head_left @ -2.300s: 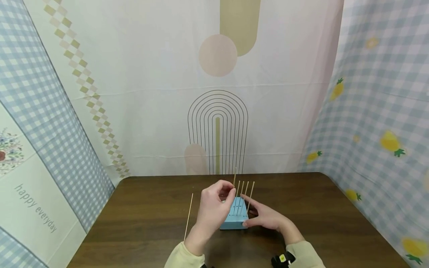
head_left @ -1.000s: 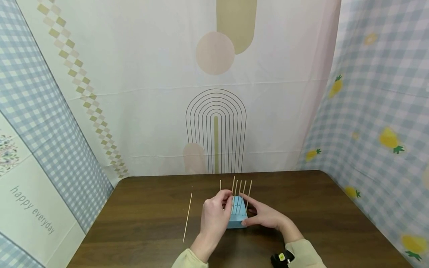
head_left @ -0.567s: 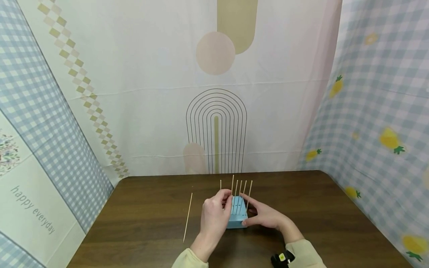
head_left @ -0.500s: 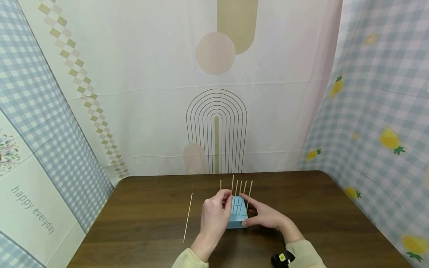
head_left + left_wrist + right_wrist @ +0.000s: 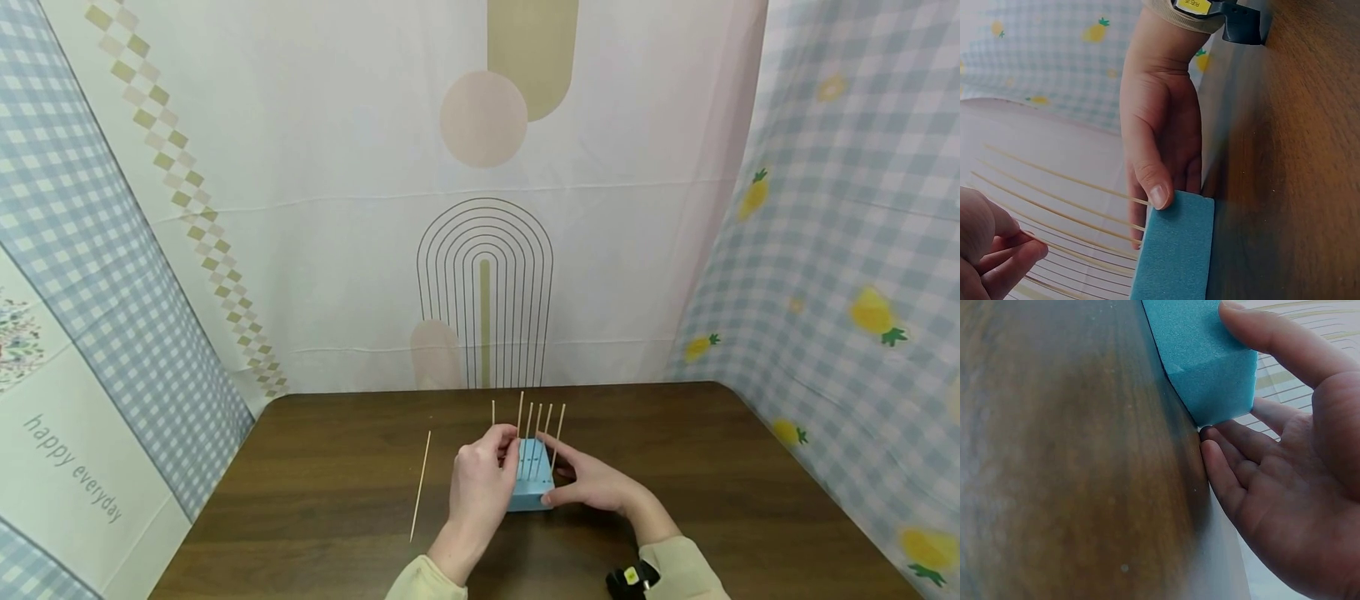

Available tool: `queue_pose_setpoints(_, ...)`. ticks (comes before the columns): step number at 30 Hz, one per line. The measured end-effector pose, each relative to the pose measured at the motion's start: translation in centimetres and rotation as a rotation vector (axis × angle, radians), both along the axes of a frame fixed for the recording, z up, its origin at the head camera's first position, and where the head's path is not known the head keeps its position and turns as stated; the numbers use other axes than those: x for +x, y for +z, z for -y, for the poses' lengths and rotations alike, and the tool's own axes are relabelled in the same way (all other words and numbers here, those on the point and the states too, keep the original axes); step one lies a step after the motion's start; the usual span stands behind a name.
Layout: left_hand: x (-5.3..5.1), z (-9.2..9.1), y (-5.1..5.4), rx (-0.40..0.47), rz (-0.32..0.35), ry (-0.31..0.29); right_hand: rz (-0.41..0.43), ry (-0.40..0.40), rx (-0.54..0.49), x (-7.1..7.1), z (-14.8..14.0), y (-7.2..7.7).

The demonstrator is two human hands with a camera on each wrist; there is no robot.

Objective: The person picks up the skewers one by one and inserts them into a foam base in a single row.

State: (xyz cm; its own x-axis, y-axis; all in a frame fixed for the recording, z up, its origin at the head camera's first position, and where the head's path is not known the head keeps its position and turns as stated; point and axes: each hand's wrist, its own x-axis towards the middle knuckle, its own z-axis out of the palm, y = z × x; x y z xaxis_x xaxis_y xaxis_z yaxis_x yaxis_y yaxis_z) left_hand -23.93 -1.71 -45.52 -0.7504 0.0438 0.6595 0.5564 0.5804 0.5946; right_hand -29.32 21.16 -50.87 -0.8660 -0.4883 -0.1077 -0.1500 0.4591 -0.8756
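A blue foam block lies on the table with several thin wooden skewers standing up in it. My left hand pinches one skewer between thumb and fingertips at the block's left side. In the left wrist view, that pinched skewer runs down to the foam. My right hand grips the block's right side, thumb on the near face and fingers toward the far end. One more upright skewer shows beyond my left hand, which hides its lower part and the block's left portion.
A loose skewer lies on the brown wooden table left of my left hand. Patterned cloth hangs behind the table and along both sides. A black wrist strap sits at my right sleeve.
Since the oldest frame my left hand has come down with its skewer, whose top is now lower. The upright skewer at far left has come into sight. My right hand keeps its grip on the block.
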Motion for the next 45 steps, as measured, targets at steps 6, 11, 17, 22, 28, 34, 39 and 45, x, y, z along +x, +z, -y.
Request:
queue_pose_setpoints(6,-0.2,-0.1,-0.2,-0.003,-0.016,0.015,-0.006,0.004,0.002,-0.1,0.0,0.0)
queue_pose_setpoints(11,-0.3,-0.2,-0.4,-0.014,-0.026,0.031,-0.007,0.001,0.002,-0.1,0.1,0.0)
queue_pose_setpoints(17,-0.2,-0.3,-0.8,-0.027,-0.018,0.051,-0.003,-0.003,0.004,-0.1,0.2,0.0)
queue_pose_setpoints(22,-0.2,-0.4,-1.1,-0.022,-0.008,0.056,-0.004,-0.006,0.005,-0.1,0.2,0.0)
queue_pose_setpoints(28,0.0,-0.6,-1.4,-0.026,0.004,0.057,-0.007,-0.004,-0.003,-0.1,0.1,0.0)
queue_pose_setpoints(34,0.0,-0.6,-1.7,-0.009,0.003,0.072,0.000,-0.001,-0.010,0.1,0.1,0.1)
queue_pose_setpoints(39,0.1,-0.8,-1.8,-0.012,-0.006,0.091,0.000,-0.007,-0.010,0.1,0.1,0.2)
queue_pose_setpoints(45,0.2,-0.8,-1.9,-0.018,-0.006,0.106,-0.012,-0.013,0.002,0.2,0.2,0.3)
